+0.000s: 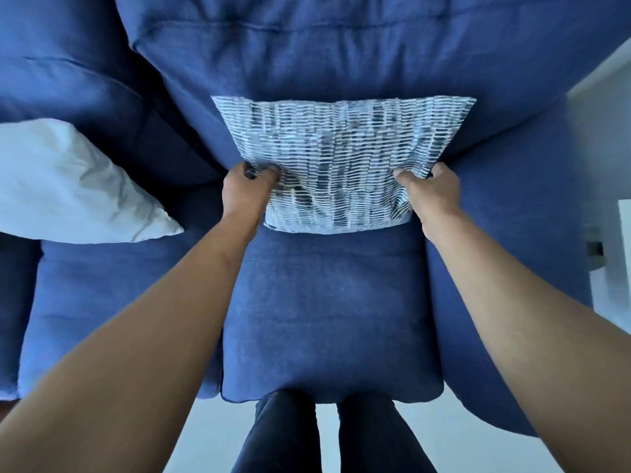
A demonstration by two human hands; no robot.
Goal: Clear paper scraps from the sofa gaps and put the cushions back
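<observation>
Pinching the patterned cushion (341, 158) by its 2 lower corners, left hand (244, 192) and right hand (432, 192) could let it slump forward off the sofa backrest (341, 56) if released too upright

At your 12 o'clock the patterned cushion (341, 158) leans on the sofa (324, 319) backrest, standing on the seat; the plain pillow (68, 186) lies at 9 o'clock.
</observation>
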